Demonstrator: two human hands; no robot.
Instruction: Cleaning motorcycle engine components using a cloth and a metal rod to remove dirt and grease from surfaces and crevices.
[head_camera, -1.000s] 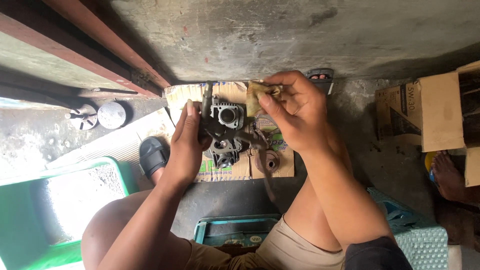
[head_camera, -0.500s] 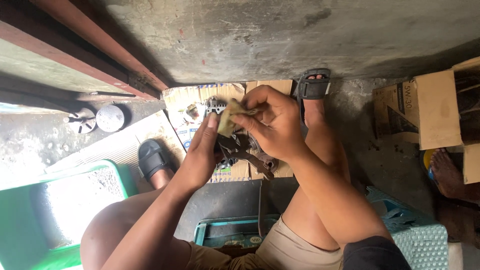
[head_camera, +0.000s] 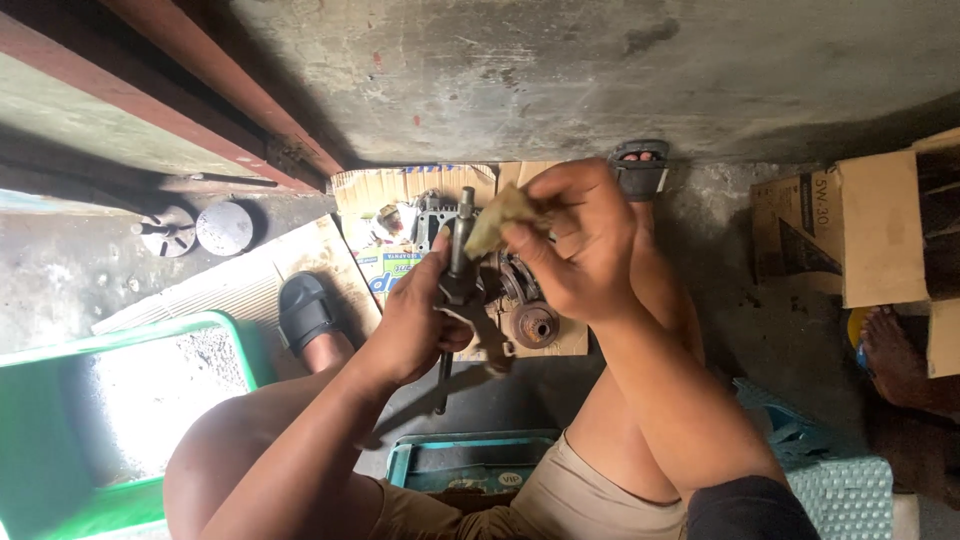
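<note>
My left hand (head_camera: 420, 320) grips a dark, greasy metal shaft part (head_camera: 460, 262) and holds it upright above the floor. My right hand (head_camera: 575, 240) pinches a crumpled tan rag (head_camera: 498, 218) against the top of that shaft. Below the hands lie more dirty engine parts (head_camera: 525, 320), among them a round hub-like piece, on flattened cardboard (head_camera: 385, 190). My knees frame the scene, with a black sandal (head_camera: 305, 312) on my left foot and another sandal (head_camera: 640, 165) on my right foot.
A green plastic tub (head_camera: 60, 440) stands at the lower left. A teal tray (head_camera: 470, 465) sits between my legs. An open cardboard box (head_camera: 860, 235) is at the right, with another person's bare foot (head_camera: 895, 355) beside it. Round metal discs (head_camera: 222, 228) lie at the left by a concrete wall (head_camera: 600, 70).
My right hand has brought the rag leftward and down onto the shaft. My left hand has lifted the shaft more upright, and the view has shifted slightly.
</note>
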